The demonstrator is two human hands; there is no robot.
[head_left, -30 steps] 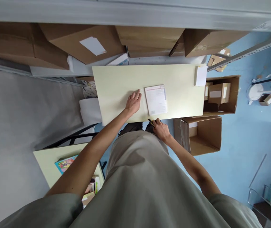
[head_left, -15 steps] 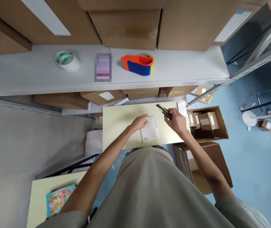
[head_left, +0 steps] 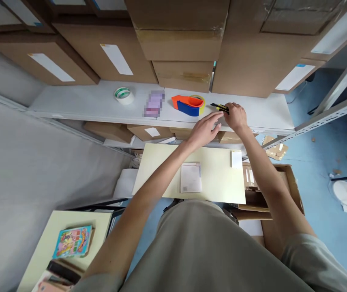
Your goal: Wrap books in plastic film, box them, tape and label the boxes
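Observation:
My right hand (head_left: 236, 117) is closed round a black and yellow utility knife (head_left: 219, 107) over the front of the grey shelf (head_left: 261, 117). The knife's tip points left, toward an orange and blue tape dispenser (head_left: 188, 105). Just left of the knife, my left hand (head_left: 204, 129) reaches up with its fingers stretched out and nothing in it, its fingertips close to my right hand. Below the hands, a flat white packet (head_left: 191, 177) lies on the cream table (head_left: 219, 182). A small white box or pad (head_left: 236, 159) lies at the table's right end.
A roll of tape (head_left: 124, 95) and a blurred-out purple item (head_left: 154, 103) lie on the shelf. Cardboard boxes (head_left: 185, 44) stand behind them. Open cartons (head_left: 295, 190) are right of the table. At lower left, a side table (head_left: 44, 239) holds colourful books (head_left: 72, 242).
Both hands have moved up from the table to the shelf edge, the right one carrying the knife. My left hand has let go of the white packet, and the view has shifted.

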